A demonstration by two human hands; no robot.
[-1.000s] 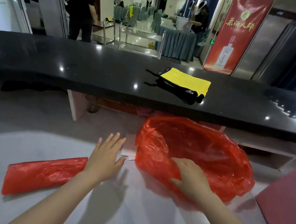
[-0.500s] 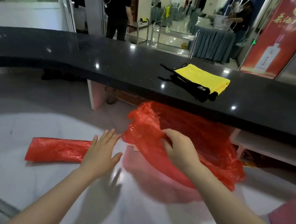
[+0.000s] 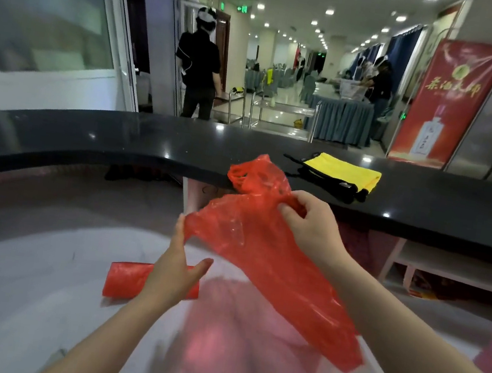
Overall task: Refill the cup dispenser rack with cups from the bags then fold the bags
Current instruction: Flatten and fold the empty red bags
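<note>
Above the pale counter, the right hand pinches a loose red bag aloft — left hand open, seemingly touching its edge; one folded bag lies done, this one remains.

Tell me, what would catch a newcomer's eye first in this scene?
The loose red plastic bag held up in mid-air at the centre: the right hand pinches its top while the left hand touches its left edge with straight fingers. Below the left hand, a second red bag lies folded flat on the pale table. Behind, a yellow cloth lies on the black counter.
</note>
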